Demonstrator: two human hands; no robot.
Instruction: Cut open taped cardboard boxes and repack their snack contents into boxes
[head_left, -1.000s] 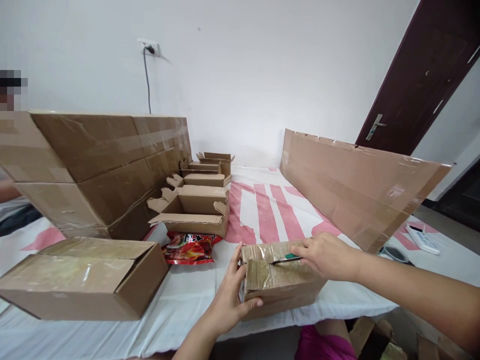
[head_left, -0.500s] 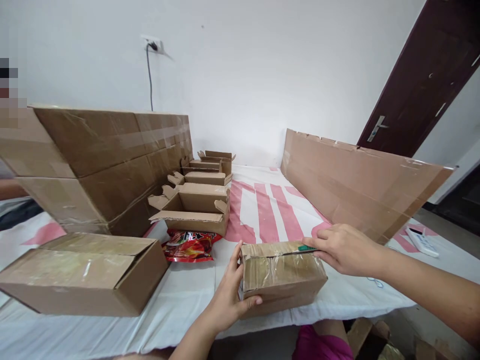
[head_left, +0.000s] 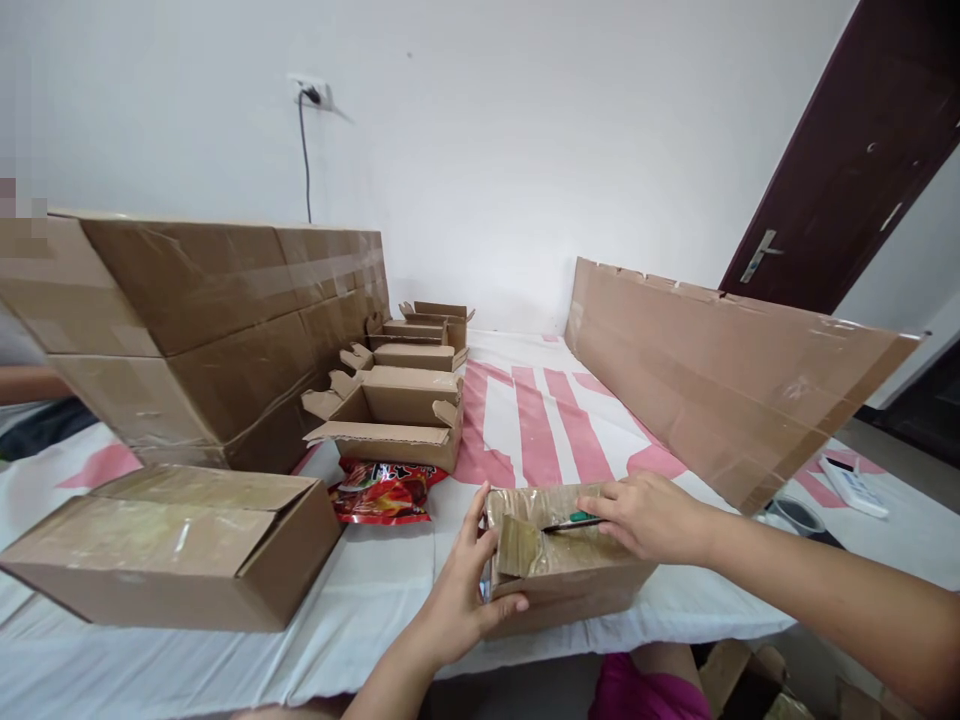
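Observation:
A small taped cardboard box [head_left: 577, 595] lies in front of me at the table's edge. My left hand [head_left: 469, 580] grips its left end, thumb along the front face and fingers over the far corner. In my right hand [head_left: 637, 515] is a slim green-handled cutter [head_left: 581, 518]; its dark narrow tip points left over the box top. Near that tip a short cardboard flap [head_left: 517, 545] stands raised at the left of the lid. Clear tape on the top looks wrinkled. My fingers hide part of the cutter's handle.
A larger closed box [head_left: 172, 540] sits at left, beside a red food packet [head_left: 386, 490]. Several open boxes [head_left: 397, 415] line up behind. Cardboard panels [head_left: 720, 370] and stacked cardboard [head_left: 202, 290] flank the table. A tape roll [head_left: 796, 515] and white device [head_left: 855, 485] lie right.
The cutter and my right hand have moved left and nearer over the box top. A flap at the lid's left now stands up. My left hand keeps its hold.

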